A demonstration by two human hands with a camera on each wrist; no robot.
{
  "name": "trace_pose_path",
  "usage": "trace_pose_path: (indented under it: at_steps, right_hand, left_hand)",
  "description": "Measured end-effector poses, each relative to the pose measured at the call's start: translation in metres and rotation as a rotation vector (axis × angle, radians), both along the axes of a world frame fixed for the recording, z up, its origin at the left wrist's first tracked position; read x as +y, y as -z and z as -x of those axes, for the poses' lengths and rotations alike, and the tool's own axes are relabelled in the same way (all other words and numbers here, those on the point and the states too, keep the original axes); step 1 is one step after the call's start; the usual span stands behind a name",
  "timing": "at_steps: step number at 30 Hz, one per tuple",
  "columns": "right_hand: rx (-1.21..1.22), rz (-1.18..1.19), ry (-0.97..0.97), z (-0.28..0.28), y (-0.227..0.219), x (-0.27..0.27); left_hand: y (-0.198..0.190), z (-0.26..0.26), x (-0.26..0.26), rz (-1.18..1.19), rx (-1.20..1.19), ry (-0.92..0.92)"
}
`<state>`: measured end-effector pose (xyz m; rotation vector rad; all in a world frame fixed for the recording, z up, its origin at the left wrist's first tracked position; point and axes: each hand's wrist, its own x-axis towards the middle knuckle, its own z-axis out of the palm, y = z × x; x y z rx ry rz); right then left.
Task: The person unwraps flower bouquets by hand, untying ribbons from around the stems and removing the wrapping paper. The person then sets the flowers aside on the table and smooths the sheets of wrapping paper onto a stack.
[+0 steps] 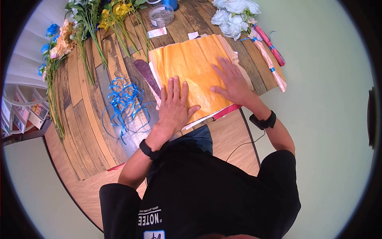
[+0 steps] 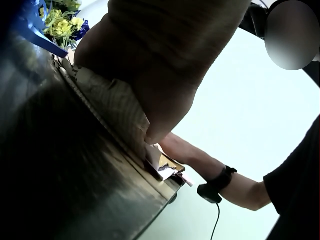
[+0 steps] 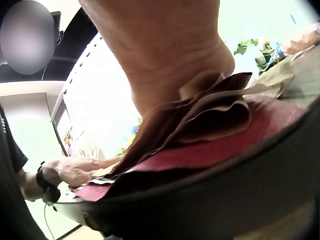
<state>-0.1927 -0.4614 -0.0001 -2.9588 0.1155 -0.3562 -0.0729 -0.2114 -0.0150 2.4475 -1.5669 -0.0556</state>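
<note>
An orange crinkled paper sheet (image 1: 191, 65) lies on top of a stack of coloured sheets at the near edge of the wooden table (image 1: 85, 119). My left hand (image 1: 174, 104) presses flat on its near left part, fingers straight. Flat on the sheet's right side lies my right hand (image 1: 232, 81), fingers spread. In the right wrist view the stack's edges show as curled dark red and brown sheets (image 3: 210, 120) under my palm. The left wrist view shows my palm (image 2: 160, 75) on the paper (image 2: 117, 112).
Blue curling ribbon (image 1: 125, 101) lies loose left of the stack. Artificial flowers (image 1: 85, 20) line the far left; white roses (image 1: 232, 16) and wrapped pink stems (image 1: 266, 51) lie at the far right. A clear jar (image 1: 161, 15) stands at the back. A purple sheet (image 1: 146, 75) pokes out left.
</note>
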Motion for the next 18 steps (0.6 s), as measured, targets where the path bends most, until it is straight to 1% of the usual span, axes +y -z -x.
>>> trace_pose_path:
  at_steps: [2,6,8,9,11,12,14,15,17,18]
  right_hand:
    - [0.039,0.006,0.0,0.007,0.008,-0.002]
    - [0.044,-0.001,0.041,0.011,0.006,-0.007]
    - [0.055,-0.107,-0.017,0.013,0.002,-0.016]
    - [0.056,-0.093,-0.006,0.014,-0.004,-0.023]
    - [0.023,-0.343,0.121,0.017,-0.02,-0.042]
    - [0.021,-0.327,0.128,0.02,-0.024,-0.057]
    - [-0.151,-0.097,0.352,0.032,-0.027,-0.093]
    - [-0.154,-0.088,0.357,0.036,-0.028,-0.107]
    - [-0.071,0.053,0.62,0.041,-0.032,-0.136]
    - [-0.077,0.061,0.623,0.045,-0.027,-0.15]
  left_hand:
    - [-0.002,-0.001,0.0,0.001,0.007,0.011]
    - [-0.002,-0.001,0.0,0.005,0.007,0.01]
    - [-0.008,-0.001,0.0,-0.012,0.03,0.007]
    - [-0.013,0.0,0.003,-0.021,0.073,0.009]
    - [-0.022,0.001,0.012,-0.003,0.109,0.039]
    - [-0.027,0.003,0.017,-0.002,0.143,0.056]
    - [-0.045,0.008,0.031,0.037,0.172,0.072]
    - [-0.05,0.009,0.04,0.069,0.233,0.089]
    - [-0.059,0.01,0.057,0.154,0.333,0.101]
    - [-0.057,0.011,0.065,0.162,0.329,0.106]
